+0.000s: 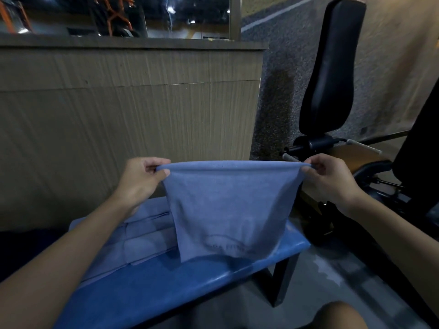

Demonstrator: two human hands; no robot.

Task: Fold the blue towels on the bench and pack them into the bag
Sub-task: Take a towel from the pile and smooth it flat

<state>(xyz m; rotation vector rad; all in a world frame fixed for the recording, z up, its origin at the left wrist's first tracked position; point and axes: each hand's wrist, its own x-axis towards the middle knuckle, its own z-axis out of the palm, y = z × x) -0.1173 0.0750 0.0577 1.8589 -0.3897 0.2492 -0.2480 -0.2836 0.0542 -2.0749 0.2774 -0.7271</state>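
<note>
Blue vinyl covers the tabletop (166,288), a padded bench that runs from the lower left up toward the middle right. It stands on a black metal leg (285,279) over a grey floor (320,281). At the bottom edge a bare knee (332,317) comes into the view, and two bare forearms reach forward over the bench.

On the left part of the tabletop lies a pile of towels (142,236), lighter blue than the vinyl, flat and laid one on another with their edges showing as steps. Just to the right of it hangs one towel (228,205), held up in the air. Its top edge is stretched almost level between the hands, and its lower edge comes down close to the vinyl; I cannot tell if it touches. Near the lower edge there is a dark printed mark, perhaps some letters under an arc, but it is too blurred to read.

The left hand (142,176) pinches the left top corner between thumb and curled fingers. The right hand (330,176) pinches the right top corner in the same way. Both grips are closed on the cloth.

Behind the bench stands a brown wall panel (118,110) with fine vertical lines. To the right is a gym machine with a tall black back pad (332,67). Above the panel, dark glass (118,15) shows some lights and orange frames.
</note>
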